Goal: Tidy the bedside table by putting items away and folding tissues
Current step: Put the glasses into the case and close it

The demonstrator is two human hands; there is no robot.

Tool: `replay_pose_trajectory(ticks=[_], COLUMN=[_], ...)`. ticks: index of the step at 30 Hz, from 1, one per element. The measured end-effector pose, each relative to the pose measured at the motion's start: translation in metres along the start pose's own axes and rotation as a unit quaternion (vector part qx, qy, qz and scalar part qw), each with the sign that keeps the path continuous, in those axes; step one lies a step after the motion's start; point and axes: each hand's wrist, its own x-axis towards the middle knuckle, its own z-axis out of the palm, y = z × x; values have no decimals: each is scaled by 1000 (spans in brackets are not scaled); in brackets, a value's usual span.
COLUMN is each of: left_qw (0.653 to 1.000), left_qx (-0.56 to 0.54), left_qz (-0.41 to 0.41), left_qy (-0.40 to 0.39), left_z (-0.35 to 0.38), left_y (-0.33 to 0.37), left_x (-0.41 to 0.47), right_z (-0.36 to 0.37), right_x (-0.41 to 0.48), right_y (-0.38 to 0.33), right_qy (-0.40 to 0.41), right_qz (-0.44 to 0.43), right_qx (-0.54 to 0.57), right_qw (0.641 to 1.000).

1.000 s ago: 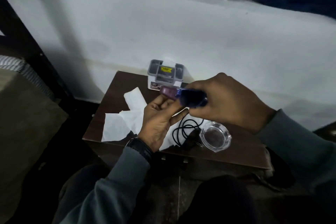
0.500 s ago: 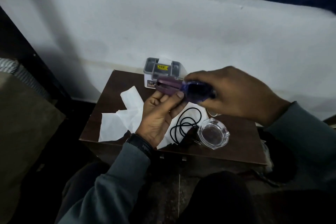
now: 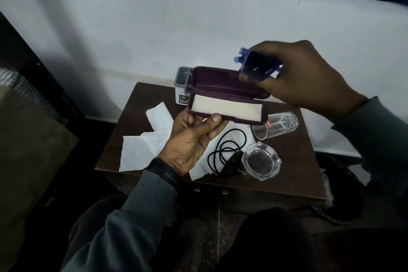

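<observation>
Left hand fingers clamped on rigid maroon oblong case, lid open upward, cream lining, long axis left-right. Right hand fingers pinched translucent blue glasses.

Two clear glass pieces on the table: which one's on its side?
The drinking glass, tipped over at the back right; the ashtray nearer the front edge sits flat.

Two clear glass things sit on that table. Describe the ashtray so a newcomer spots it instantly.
Find the brown bedside table against the white wall. Near its front edge, right of the coiled black cable, stands the ashtray. Unlike the tall tumbler lying on its side behind it, it is low, wide and upright.
</observation>
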Motion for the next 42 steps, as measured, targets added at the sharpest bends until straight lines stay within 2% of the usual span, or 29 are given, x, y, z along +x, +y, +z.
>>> replay_pose_trajectory(ticks=[3,8,11,14,19,21,23,28,35,42], left_qw=[1000,1000,1000,999,998,998,997,997,998,997], left_qx=[-3,9,12,7,-3,3,13,-2,-14,-12], left_qz=[-17,-14,-10,-10,-6,-6,-6,-3,-3,4], left_qy=[-13,12,27,45,63,65,74,75,65,72], left_z=[-4,-4,-5,-7,-5,-6,-5,-2,-4,-9], left_y=[0,0,-1,-1,1,1,1,1,-4,-4], left_x=[0,1,3,6,4,4,4,6,7,9], right_z=[0,2,2,2,2,-1,-5,6,32,61], right_x=[12,18,15,10,7,6,5,3,-5,-15], right_y=[13,19,14,6,2,3,-1,-12,-17,-14], right_qy=[12,-12,65,133,183,171,117,32,-27,17], right_qz=[64,153,150,182,226,254,271,266,168,95], right_qx=[35,57,-14,0,0,63,140,182,79,-9], right_qw=[997,987,986,974,957,950,945,946,982,995])
